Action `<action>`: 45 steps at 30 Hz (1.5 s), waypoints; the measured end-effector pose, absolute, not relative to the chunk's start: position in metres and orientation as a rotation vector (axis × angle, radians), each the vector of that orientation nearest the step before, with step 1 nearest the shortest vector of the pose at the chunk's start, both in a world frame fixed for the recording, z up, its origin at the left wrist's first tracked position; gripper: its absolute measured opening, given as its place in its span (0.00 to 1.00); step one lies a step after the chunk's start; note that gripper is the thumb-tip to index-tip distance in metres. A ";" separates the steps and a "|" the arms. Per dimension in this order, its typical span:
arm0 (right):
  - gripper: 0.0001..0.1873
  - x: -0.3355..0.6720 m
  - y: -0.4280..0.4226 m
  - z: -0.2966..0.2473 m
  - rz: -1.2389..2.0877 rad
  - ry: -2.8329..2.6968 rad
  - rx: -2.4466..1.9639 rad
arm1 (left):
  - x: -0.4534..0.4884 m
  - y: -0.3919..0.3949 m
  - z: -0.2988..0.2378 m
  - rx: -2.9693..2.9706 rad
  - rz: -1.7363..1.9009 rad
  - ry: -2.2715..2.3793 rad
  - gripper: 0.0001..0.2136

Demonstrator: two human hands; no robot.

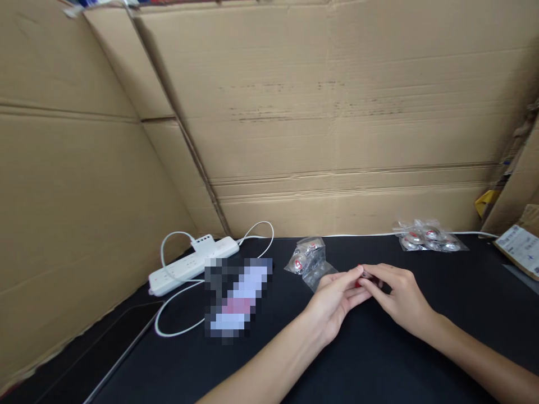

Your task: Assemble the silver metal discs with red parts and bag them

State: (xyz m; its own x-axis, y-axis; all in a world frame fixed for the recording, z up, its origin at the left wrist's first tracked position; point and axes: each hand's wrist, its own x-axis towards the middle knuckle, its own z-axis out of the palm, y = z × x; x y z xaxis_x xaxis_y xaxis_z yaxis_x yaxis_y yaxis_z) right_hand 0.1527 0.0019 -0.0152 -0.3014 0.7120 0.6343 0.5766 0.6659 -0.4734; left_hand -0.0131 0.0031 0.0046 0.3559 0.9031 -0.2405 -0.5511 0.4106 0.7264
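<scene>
My left hand and my right hand meet above the black tabletop, fingertips together. Between them they pinch a small red-marked item, mostly hidden by the fingers, so its kind is not clear. Just left of my left hand lies a clear plastic bag. Round silvery pieces with red marks show inside its far end. Farther off to the right, a second clear bag holds several similar round silvery pieces.
A white power strip with a plugged-in adapter and looping white cable stands at the left. Beside it is a pixelated object. A dark flat panel lies front left. Cardboard walls enclose the table; a labelled package sits right.
</scene>
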 end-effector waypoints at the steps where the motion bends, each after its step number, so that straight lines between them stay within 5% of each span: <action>1: 0.12 0.153 0.002 -0.014 0.223 -2.000 -1.009 | -0.012 0.003 0.005 0.597 1.011 0.692 0.06; 10: 0.18 0.156 0.012 -0.012 0.903 -1.582 -1.076 | -0.023 0.011 0.015 1.212 0.938 1.089 0.20; 15: 0.22 0.163 0.021 -0.011 1.094 -1.339 -1.062 | -0.059 0.034 0.032 2.287 1.129 1.801 0.10; 19: 0.22 0.165 0.024 -0.013 1.147 -1.283 -1.072 | -0.081 0.045 0.033 2.505 0.784 2.179 0.12; 23: 0.22 0.161 0.024 -0.016 1.168 -1.314 -1.062 | -0.084 0.049 0.027 2.450 0.593 2.016 0.06; 28: 0.21 0.159 0.020 -0.010 1.183 -1.344 -1.033 | -0.076 0.051 0.022 2.068 0.821 1.540 0.04; 36: 0.17 0.161 0.012 0.009 1.185 -1.412 -0.932 | -0.060 0.042 0.017 1.531 0.847 0.916 0.15; 45: 0.13 0.154 0.004 0.011 1.392 -1.385 -0.846 | -0.045 0.040 0.009 1.342 1.165 0.982 0.22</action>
State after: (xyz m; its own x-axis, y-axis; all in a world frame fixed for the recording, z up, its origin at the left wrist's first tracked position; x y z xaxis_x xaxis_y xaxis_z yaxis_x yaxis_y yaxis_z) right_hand 0.1539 0.0038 0.0109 -0.2968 0.9430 0.1509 -0.1550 0.1083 -0.9820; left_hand -0.0454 0.0395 0.0088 0.1871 0.9757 0.1140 -0.0527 -0.1059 0.9930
